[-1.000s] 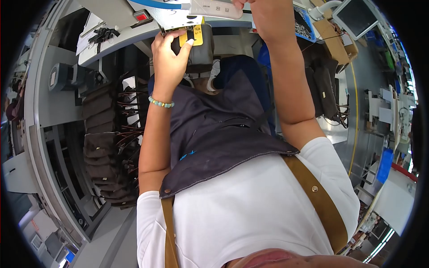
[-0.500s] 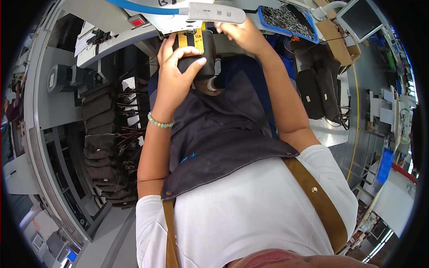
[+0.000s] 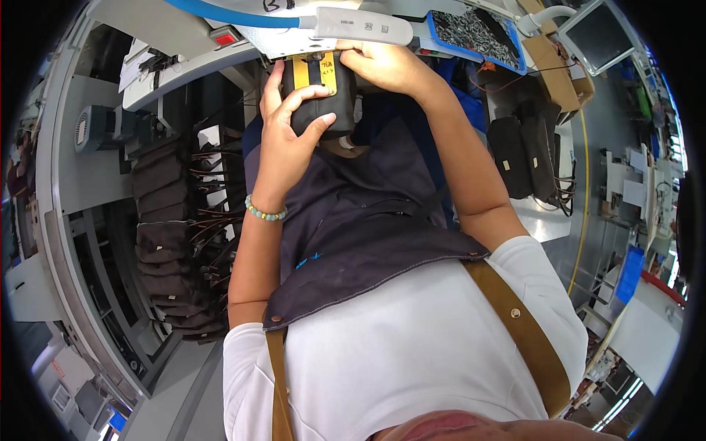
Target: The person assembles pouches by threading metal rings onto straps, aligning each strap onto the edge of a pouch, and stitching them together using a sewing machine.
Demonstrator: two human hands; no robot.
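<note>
A black padded piece (image 3: 323, 119) with a yellow plate (image 3: 329, 73) on it sits under the front of a white machine (image 3: 276, 40). My left hand (image 3: 290, 121) is wrapped round the piece's left side, its thumb and a finger on the front near the plate's lower edge. At the upper right of the piece is my right hand (image 3: 379, 65), its fingers curled in beside the machine's lower edge. The tips of its fingers are partly hidden, and what they hold cannot be made out. A white lamp-like arm (image 3: 364, 26) with a blue tube crosses above both hands.
A blue tray (image 3: 478, 37) of small metal parts lies right of the machine. Beyond it are a monitor (image 3: 597, 35) and a cardboard box (image 3: 553, 73). Stacked dark pieces (image 3: 165, 257) hang at the left, with others (image 3: 518, 154) at the right. A red switch (image 3: 225, 38) is on the machine.
My right hand has come down from the top and moved left to the piece. The black piece and my left hand sit lower in view, and more of the tray shows.
</note>
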